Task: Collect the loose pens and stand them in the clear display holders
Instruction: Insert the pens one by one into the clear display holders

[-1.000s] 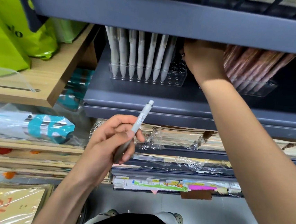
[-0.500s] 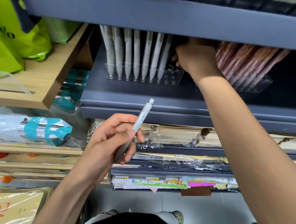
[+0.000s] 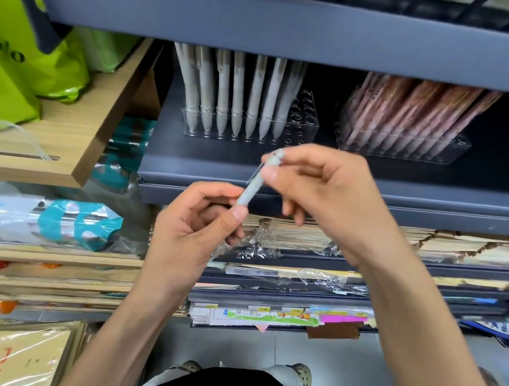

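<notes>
Both hands (image 3: 324, 196) pinch grey pen (image 3: 256, 182) below holders (image 3: 303, 129).

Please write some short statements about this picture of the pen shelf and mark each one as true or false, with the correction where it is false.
1. The left hand and the right hand both hold one grey pen. True.
2. The right holder carries brownish pens. True.
3. The left holder is full. False: several holes at its right end are empty.
4. The green bag lies right of the holders. False: it lies to their left.
</notes>
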`<action>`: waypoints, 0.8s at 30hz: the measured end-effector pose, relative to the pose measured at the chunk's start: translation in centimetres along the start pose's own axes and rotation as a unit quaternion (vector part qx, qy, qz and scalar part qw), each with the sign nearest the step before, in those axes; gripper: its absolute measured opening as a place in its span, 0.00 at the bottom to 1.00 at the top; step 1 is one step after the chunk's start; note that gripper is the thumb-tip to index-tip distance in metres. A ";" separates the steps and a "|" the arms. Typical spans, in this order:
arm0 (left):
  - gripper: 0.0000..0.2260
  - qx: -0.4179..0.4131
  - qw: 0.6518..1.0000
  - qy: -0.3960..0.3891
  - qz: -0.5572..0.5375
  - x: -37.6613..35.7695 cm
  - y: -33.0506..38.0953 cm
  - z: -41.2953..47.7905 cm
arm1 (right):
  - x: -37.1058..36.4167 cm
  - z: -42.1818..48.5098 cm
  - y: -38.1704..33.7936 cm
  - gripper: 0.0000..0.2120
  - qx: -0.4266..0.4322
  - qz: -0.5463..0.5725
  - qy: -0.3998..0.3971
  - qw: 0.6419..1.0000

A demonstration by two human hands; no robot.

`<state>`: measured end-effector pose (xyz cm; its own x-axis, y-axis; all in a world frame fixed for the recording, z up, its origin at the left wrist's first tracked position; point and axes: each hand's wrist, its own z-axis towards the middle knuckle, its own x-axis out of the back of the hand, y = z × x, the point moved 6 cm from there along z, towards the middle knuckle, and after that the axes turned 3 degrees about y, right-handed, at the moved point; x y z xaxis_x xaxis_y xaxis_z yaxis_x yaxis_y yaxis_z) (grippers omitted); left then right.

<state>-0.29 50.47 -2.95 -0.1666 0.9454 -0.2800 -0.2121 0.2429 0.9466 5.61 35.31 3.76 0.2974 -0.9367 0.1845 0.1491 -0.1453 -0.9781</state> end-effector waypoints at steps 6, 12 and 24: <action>0.13 -0.194 0.944 -0.019 0.266 -1.0 3.1 0.4 | 2.7 -0.1 -1.4 0.03 0.063 0.045 0.132 0.988; 0.17 -0.262 0.734 0.011 0.626 -0.5 1.3 2.0 | 7.5 0.1 -3.7 0.05 0.176 -0.103 0.403 0.892; 0.20 -0.325 0.683 0.037 0.652 -0.3 0.1 1.8 | 5.0 8.8 -3.8 0.16 0.080 -0.372 0.261 0.887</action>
<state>1.45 50.57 -2.51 -0.6660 0.2454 0.7044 -0.2156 -0.9673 0.1332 14.87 33.99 9.23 -0.4104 -0.6258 0.6633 0.2656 -0.7778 -0.5696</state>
